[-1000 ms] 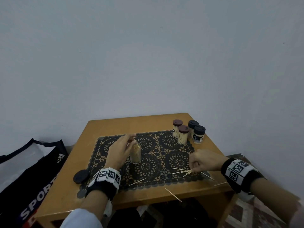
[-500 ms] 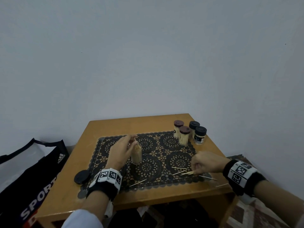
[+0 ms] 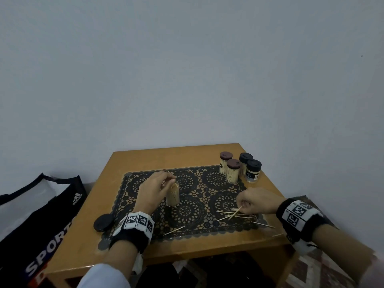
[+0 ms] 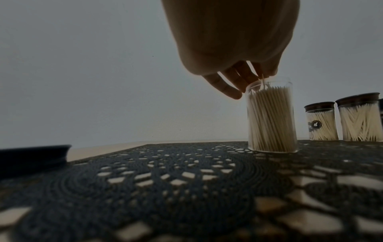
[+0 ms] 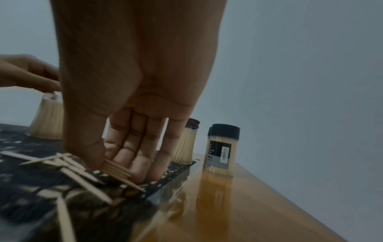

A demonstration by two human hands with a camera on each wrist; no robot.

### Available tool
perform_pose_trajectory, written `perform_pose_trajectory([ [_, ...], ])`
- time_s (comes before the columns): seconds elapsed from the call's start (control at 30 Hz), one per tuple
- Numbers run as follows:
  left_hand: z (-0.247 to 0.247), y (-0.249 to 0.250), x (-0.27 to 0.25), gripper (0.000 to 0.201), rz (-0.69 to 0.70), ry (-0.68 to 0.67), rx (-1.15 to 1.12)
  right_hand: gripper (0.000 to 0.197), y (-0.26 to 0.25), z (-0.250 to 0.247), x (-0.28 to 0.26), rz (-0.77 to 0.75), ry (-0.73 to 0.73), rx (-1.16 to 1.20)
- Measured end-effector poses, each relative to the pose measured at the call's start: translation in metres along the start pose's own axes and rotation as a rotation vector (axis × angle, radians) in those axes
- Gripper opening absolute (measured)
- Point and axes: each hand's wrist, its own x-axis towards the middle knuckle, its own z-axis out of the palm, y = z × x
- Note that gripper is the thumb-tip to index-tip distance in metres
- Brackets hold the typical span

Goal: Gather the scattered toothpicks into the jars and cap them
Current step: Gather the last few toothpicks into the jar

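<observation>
An open clear jar point(image 3: 172, 196) packed with toothpicks stands on the black lace mat point(image 3: 197, 206). My left hand point(image 3: 170, 181) hovers at its mouth and pinches a single toothpick point(image 4: 262, 79) over the rim of the jar point(image 4: 271, 117). My right hand point(image 3: 242, 207) is at the mat's right front and pinches a small bundle of toothpicks point(image 5: 116, 168) between thumb and fingers, one end tilted up. More loose toothpicks point(image 3: 239, 216) lie crossed under it. Single toothpicks lie near the mat's front edge point(image 3: 174, 230) and at its right front point(image 3: 267, 225).
A loose black lid point(image 3: 104, 222) lies on the wooden table point(image 3: 83, 246), left of the mat. Two brown-capped jars point(image 3: 233, 171) and two black-capped jars point(image 3: 253, 170) stand together at the back right. A black sports bag point(image 3: 41, 215) sits on the floor at the left.
My right hand has drawn toothpicks together and now pinches a bundle with one end raised. The left hand stays at the jar mouth. The toothpick at the table's front edge is gone from view.
</observation>
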Motion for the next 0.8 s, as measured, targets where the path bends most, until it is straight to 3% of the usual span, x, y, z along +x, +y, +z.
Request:
perform_pose_trajectory([
  [0.17,-0.001,0.0,-0.001,0.01,0.031,0.028,0.013,0.013,-0.003,-0.01,0.017,0.01,0.04,0.059],
  [0.47,0.0,0.001,0.0,0.027,-0.058,0.031,0.002,0.008,-0.015,-0.023,0.046,0.034,0.023,0.146],
  [0.67,-0.002,0.002,-0.001,0.011,-0.039,0.029,0.034,0.009,-0.029,-0.045,0.074,-0.002,0.136,0.438],
  [0.8,-0.002,0.002,0.0,0.005,-0.008,0.032,0.065,0.01,-0.057,-0.063,0.092,-0.041,0.233,0.481],
])
